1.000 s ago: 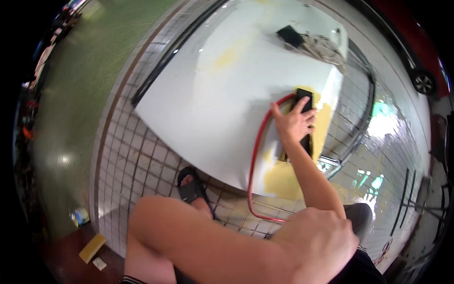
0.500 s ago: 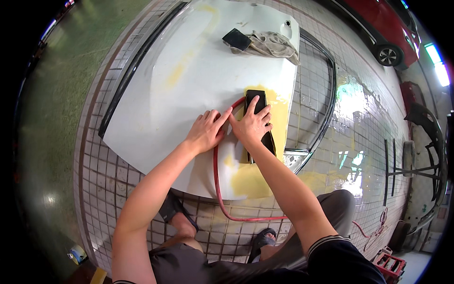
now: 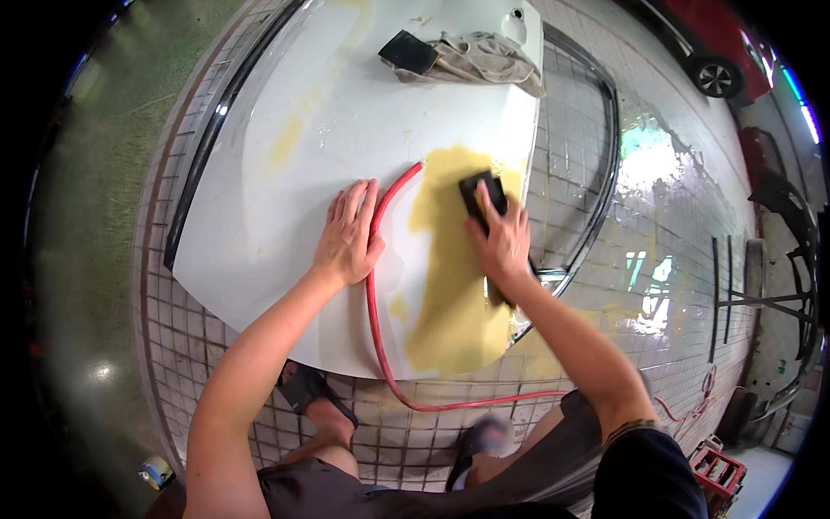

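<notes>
A: Panel, white and curved, takes up most of the view; it lies flat on the tiled floor, with a broad yellow filler patch running from its middle down to its near edge.

B: And the step in hand?

A: Sanding that patch, I'd judge. The right hand presses a black sanding block onto the upper end of the patch, toward the panel's right edge, with its fingers curled over the block and gripping it. The left hand lies flat on bare white paint just left of the red hose, its fingers spread open, bracing.

B: What does the next stroke call for?

A: Even pressure down the patch toward the near edge, probably, keeping clear of the hose, which crosses the panel between the hands and trails off over the tiles.

B: Anything at the far edge?

A: A beige rag and a second dark block, well apart from both hands.

B: What can't you tell?

A: The underside of the block is hidden, so its abrasive is unseen. The patch's lower right part is covered by the forearm. The foot near the lower edge is blurred.
</notes>
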Motion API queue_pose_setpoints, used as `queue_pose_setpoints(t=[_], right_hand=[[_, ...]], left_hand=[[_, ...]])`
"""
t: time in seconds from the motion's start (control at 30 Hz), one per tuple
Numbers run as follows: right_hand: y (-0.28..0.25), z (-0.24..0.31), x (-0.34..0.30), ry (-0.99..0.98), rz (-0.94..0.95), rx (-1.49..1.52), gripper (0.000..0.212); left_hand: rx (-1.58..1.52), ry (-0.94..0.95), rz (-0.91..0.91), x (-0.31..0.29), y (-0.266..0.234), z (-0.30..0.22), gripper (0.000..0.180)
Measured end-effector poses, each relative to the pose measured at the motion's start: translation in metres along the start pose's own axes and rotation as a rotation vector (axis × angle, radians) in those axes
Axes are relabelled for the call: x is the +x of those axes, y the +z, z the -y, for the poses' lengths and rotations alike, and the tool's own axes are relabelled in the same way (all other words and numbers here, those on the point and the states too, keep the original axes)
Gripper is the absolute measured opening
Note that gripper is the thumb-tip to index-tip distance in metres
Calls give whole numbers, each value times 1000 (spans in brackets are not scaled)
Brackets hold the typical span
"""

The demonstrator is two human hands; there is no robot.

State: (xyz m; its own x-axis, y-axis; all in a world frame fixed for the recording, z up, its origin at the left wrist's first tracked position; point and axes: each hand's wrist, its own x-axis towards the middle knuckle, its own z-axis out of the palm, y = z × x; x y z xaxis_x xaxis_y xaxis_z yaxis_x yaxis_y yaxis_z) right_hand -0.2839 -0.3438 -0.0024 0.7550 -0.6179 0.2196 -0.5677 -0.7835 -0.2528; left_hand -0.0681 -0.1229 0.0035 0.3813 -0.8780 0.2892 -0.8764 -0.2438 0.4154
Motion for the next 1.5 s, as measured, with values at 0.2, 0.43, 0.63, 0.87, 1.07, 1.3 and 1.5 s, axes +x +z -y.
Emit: queue_pose_setpoints(t=[0.2, 0.43, 0.63, 0.87, 1.07, 1.3, 1.5], right_hand=[[14, -40, 129, -49, -98, -9, 57], [-21, -54, -40, -258, 63, 167, 75], [10, -48, 87, -89, -197, 128, 63], [0, -25, 3, -108, -147, 210, 71], [1, -39, 27, -46, -103, 181, 67], [1, -19, 26, 63, -118, 191, 63], [-7, -35, 8, -3, -63, 275, 67]], left_hand=[[-49, 18, 37, 13, 6, -10, 73], [47, 19, 104, 10, -8, -10, 81], [13, -2, 115, 15, 2, -12, 79], [100, -42, 165, 5, -14, -7, 79], [85, -45, 179, 12, -14, -13, 79], [80, -50, 188, 10, -6, -12, 78], [100, -56, 175, 9, -11, -13, 79]])
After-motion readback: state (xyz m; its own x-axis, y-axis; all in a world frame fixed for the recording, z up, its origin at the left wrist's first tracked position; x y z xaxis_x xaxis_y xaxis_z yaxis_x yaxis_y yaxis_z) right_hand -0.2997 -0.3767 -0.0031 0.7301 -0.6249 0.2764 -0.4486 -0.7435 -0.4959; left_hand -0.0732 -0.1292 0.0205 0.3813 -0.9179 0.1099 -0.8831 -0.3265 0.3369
